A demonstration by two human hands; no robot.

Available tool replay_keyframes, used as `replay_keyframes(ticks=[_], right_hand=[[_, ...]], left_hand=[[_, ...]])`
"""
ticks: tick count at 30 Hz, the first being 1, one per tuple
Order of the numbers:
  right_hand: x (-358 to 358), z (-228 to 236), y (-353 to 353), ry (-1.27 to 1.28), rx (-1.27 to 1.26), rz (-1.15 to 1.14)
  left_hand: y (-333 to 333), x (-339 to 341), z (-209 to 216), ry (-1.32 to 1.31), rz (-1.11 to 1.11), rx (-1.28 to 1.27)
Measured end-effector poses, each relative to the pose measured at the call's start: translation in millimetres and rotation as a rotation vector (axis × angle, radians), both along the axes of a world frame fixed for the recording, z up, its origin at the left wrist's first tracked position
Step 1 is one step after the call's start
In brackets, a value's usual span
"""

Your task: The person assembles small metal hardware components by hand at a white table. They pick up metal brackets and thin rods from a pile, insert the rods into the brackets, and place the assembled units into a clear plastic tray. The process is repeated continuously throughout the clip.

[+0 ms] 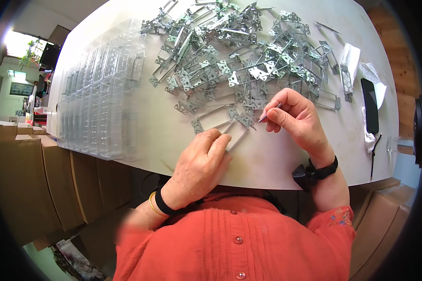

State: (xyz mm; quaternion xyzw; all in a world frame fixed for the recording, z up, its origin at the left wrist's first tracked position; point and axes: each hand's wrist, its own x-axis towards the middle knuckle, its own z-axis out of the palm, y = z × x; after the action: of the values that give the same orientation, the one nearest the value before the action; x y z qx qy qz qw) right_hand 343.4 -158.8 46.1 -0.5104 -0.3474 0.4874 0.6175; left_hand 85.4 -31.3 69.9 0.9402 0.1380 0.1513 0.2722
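My left hand (203, 157) is closed on a thin rectangular metal frame (237, 142), its fingers and thumb pressed over one end. The frame's far end, with flat punched plates (240, 116), points away from me at the edge of the heap. To the right, my right hand (293, 117) pinches a slim pointed metal piece (263, 117) between thumb and fingers, tip aimed down and left. Its exact kind is hidden by the fingers. Another metal frame (211, 113) lies just beyond my left hand.
A large heap of metal frames (220, 51) covers the far middle of the white table (159, 150). Stacked clear plastic trays (98, 93) stand at left. A black phone (369, 105), white paper (373, 75) and a plastic bag (350, 58) lie at right. Cardboard boxes (23, 182) stand beside the table.
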Motion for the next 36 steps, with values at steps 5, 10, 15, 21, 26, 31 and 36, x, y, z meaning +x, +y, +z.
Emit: replay_keyframes(ticks=[5,10,15,21,26,31,36], right_hand=[[-1,-2,0,-0.008,-0.017,0.000],[-3,0,-2,-0.030,-0.036,0.000],[-4,0,0,-0.033,-0.032,0.005],[-3,-3,1,-0.037,-0.027,0.001],[-5,1,0,-0.034,-0.041,0.021],[-9,-1,1,-0.030,-0.052,0.048],[-10,0,0,-0.080,-0.079,0.078]], left_hand=[[-1,0,-1,0.061,-0.044,0.065],[2,-4,-11,0.044,-0.047,0.064],[0,-4,-14,0.009,-0.052,0.168],[-1,-5,-9,-0.094,0.002,-0.076],[0,-7,-10,-0.069,0.101,-0.448],[2,-5,-16,-0.050,0.177,-0.376],[4,-8,-7,-0.016,0.053,-0.201]])
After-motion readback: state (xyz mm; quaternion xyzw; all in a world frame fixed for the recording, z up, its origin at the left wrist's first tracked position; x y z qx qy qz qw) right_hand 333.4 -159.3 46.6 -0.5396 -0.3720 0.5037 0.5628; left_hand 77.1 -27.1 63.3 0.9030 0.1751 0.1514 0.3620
